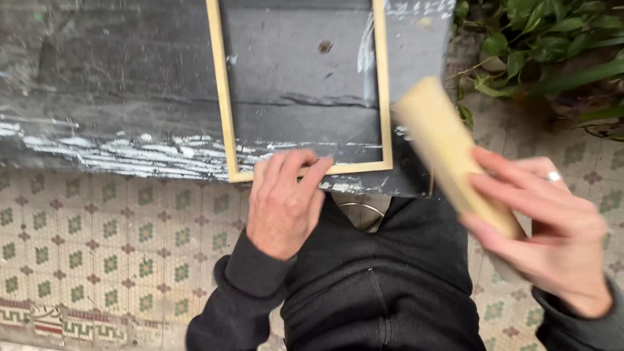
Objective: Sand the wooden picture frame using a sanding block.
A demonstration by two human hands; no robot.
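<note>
A pale wooden frame (223,97) lies flat on a dark, paint-streaked work surface (104,84). My left hand (283,201) rests on the frame's near rail at the board's front edge, fingers pressing down on it. My right hand (549,227) is raised to the right of the board and grips a tan rectangular block (442,143), tilted with its far end pointing up and to the left, close to the frame's right rail. The block is slightly blurred. A ring shows on one finger of that hand.
Patterned floor tiles (97,247) lie below the board. Green leafy plants (546,45) stand at the upper right. My dark sleeves and trousers (383,286) fill the lower middle. A small dark spot (325,47) marks the board inside the frame.
</note>
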